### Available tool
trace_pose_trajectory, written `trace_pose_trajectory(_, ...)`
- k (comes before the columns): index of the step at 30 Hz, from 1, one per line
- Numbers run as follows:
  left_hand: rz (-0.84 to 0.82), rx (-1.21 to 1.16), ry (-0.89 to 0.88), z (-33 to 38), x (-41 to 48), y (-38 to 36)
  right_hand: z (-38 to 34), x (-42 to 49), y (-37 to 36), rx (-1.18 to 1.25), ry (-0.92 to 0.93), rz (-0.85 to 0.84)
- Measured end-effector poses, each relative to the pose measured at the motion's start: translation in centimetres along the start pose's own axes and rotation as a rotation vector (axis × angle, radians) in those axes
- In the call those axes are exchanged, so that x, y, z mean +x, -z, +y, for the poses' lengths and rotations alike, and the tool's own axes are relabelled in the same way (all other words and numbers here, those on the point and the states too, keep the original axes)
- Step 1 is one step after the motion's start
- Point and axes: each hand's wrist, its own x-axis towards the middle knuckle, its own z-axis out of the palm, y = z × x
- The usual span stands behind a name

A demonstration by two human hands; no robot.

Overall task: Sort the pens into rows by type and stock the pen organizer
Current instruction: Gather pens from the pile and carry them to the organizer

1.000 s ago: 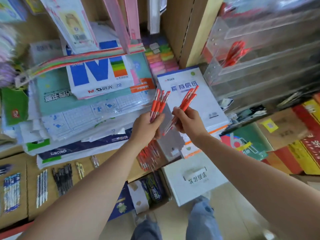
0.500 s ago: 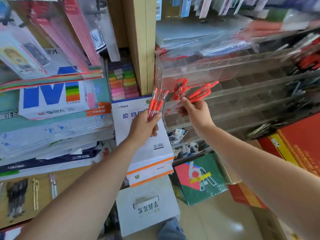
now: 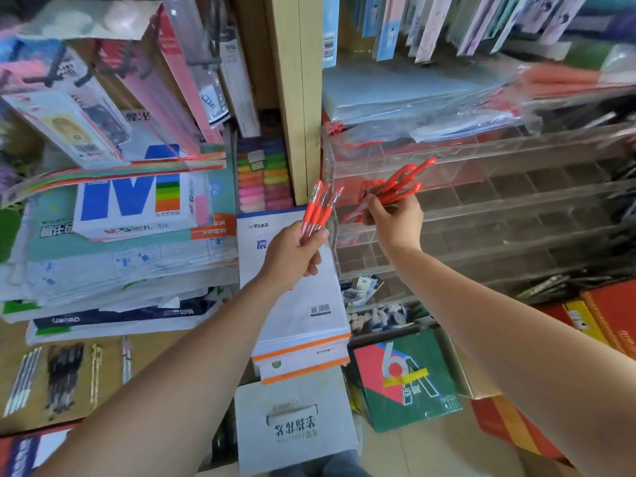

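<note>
Three red pens (image 3: 318,210) stand fanned in the left hand (image 3: 292,258), just left of the near corner of the one clear pen organizer (image 3: 516,154). Each has an orange-red grip sleeve, a clear tapered nose pointing up and a reddish see-through barrel. The left fingers are curled tight round the lower barrels. The right hand (image 3: 395,223) is raised in front of the organizer's upper-left compartments, its fingers and thumb pinched on a second bunch of red pens (image 3: 401,185) that slants up and to the right. Blur smears this bunch, so its count cannot be told beyond several. The organizer is transparent acrylic, stepped in several rows of small square compartments. A wooden upright (image 3: 297,98) touches its left end, and a white paper ream (image 3: 296,304) lies just left of and below it. Well to the left and lower, on brown cardboard, lie a cluster of black pens (image 3: 63,376) and a few white pens (image 3: 22,380), in separate groups.
</note>
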Motion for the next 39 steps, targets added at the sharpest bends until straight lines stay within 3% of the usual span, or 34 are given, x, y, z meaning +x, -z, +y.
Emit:
trace_pose_trajectory(4,-0.031,0.007,0.001,-0.2,0.1,0.3,0.2,0.2,-0.6,-0.111,0.029,0.008)
trace_pose_trajectory(16,-0.12,0.007,0.003,-0.5,0.2,0.5,-0.2,-1.4,0.8,0.09,0.008,0.002)
trace_pose_trajectory(21,-0.132,0.006,-0.005,-0.3,0.0,0.4,-0.4,-1.6,0.7,-0.021,-0.002,-0.108)
trace_pose_trajectory(27,-0.137,0.023,-0.009,0.0,-0.5,0.5,-0.8,-2.2,1.5,0.064,0.057,0.03)
trace_pose_trajectory(30,-0.141,0.026,-0.009,0.3,-0.8,0.5,-0.7,-2.1,1.8,-0.115,0.026,-0.116)
trace_pose_trajectory(34,-0.187,0.005,0.004,0.9,-1.4,0.3,-1.0,-3.1,2.3,0.035,-0.014,-0.118)
trace_pose_trajectory(39,-0.428,0.021,0.041,2.4,-2.5,-0.5,-1.7,-4.7,3.2,0.317,-0.205,-0.614)
